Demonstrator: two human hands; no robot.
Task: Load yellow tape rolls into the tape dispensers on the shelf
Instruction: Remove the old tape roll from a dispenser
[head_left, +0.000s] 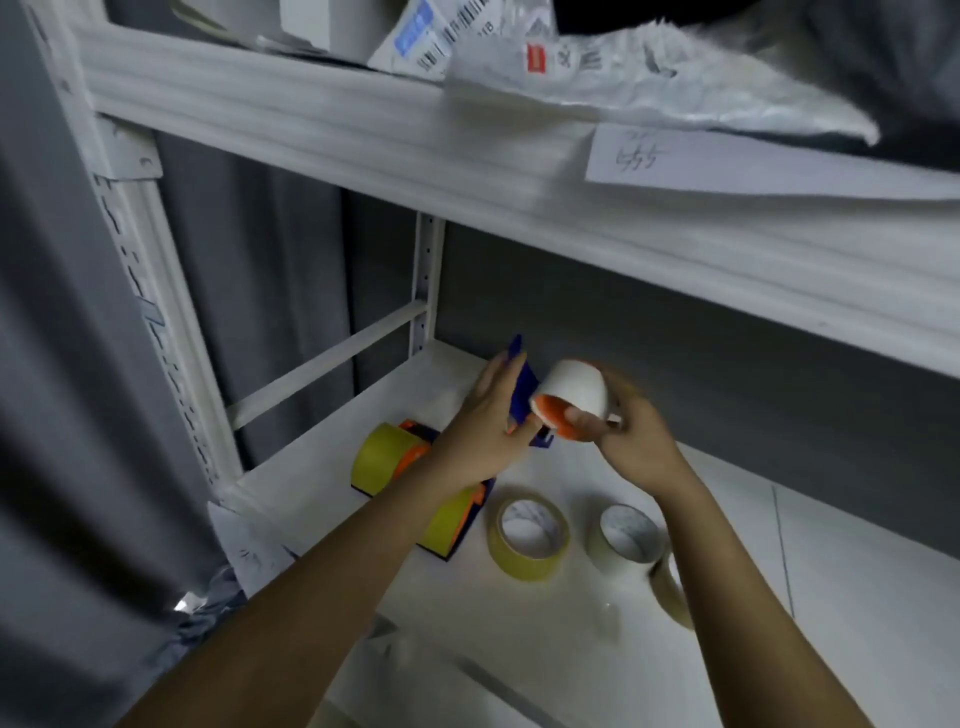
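The right hand (631, 434) curls its fingers around a pale roll (574, 395) that sits on an orange hub, thumb laid across the orange opening at the roll's lower left; the roll looks whitish here, and motion blur softens its edges. At nine o'clock from it, touching or nearly so, is the blue dispenser (522, 389) held by the left hand (485, 426): the fingers lie fairly straight along the blue body's left side while the thumb presses in from below, so the frame is pinched between them. Both are lifted above the white shelf (322, 467).

At seven o'clock from the left hand, partly under the left forearm, two dispensers already carry yellow tape: the far loaded dispenser (387, 457) with an orange hub showing, and the near loaded dispenser (449, 525) just at five o'clock from it.

At six o'clock from the raised roll, a loose yellow roll (527, 540) lies flat on the shelf. At three o'clock from it, near but apart, sits a paler roll (626, 538), also flat. At four o'clock from that one, a third roll (672, 592) stands on edge, partly hidden by the right forearm.

Above, the upper shelf holds crumpled plastic mailers (597, 62) and a handwritten paper sheet (727, 161).
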